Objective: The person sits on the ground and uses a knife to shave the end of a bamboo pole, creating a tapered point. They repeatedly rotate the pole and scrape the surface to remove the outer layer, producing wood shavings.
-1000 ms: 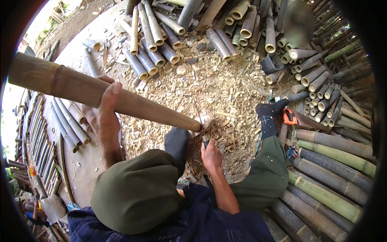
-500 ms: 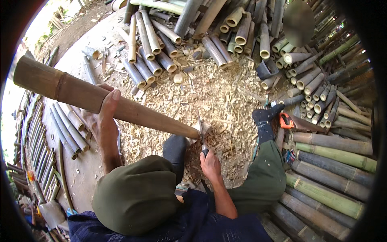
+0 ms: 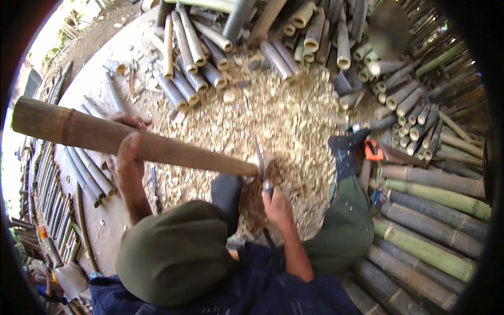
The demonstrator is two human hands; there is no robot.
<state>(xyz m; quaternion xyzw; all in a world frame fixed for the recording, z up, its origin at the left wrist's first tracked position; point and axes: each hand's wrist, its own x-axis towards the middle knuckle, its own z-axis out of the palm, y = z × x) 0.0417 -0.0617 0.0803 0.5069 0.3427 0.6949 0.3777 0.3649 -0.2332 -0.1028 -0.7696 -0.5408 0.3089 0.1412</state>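
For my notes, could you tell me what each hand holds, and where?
Left hand grips the bamboo pole mid-length; right hand holds the knife by its handle.

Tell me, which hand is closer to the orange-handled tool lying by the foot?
Right. The right hand, gripping a knife at the long brown bamboo pole's tip, sits nearer the orange-handled tool. The left hand holds the pole far off, left.

A long brown bamboo pole (image 3: 142,144) slants from nine o'clock down to the picture's centre, thick end outward. A narrow-bladed knife (image 3: 261,163) stands against its thin tip, blade toward twelve o'clock, above a heap of pale shavings (image 3: 273,115).
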